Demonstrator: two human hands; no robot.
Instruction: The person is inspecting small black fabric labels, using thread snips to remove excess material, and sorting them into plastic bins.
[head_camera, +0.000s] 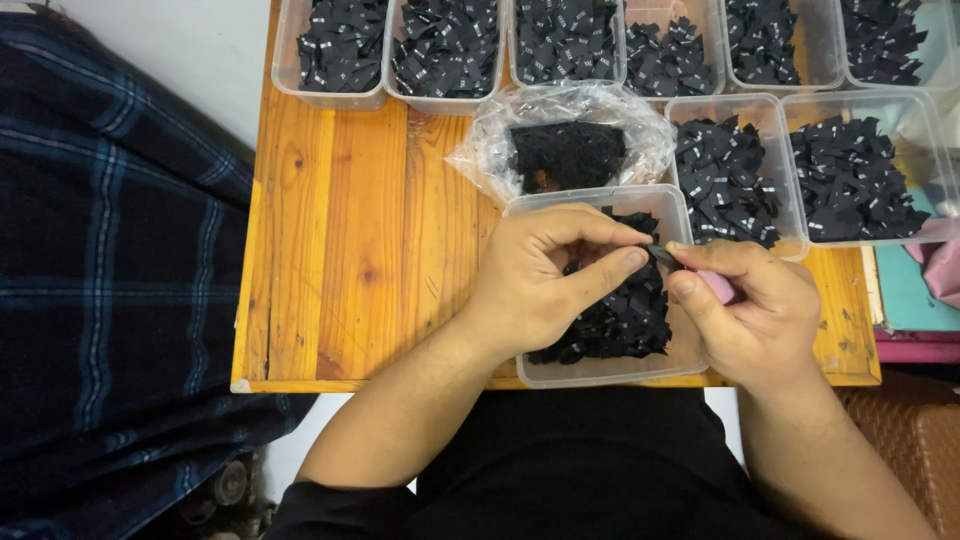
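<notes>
Over the tub (530, 372) at the counter's (340, 240) near edge, both hands (530, 285) (750, 310) pinch one black label (662, 256), seemingly sorting; precise fingertip control follows.

The tabletop (340, 230) is orange-brown wood with darker grain lines and knots. The clear plastic tubs (600, 372) at the upper part of the frame and at centre hold black fabric labels (850, 180) flecked with tiny white marks. A clear, crinkled plastic bag (490, 150) above centre holds a plain black heap. A pale pink object (718, 287) shows in the right hand (745, 310). At the left of the frame lies dark navy cloth (110, 270) checked with blue lines. A teal and pink surface (905, 300) shows at the right edge.
</notes>
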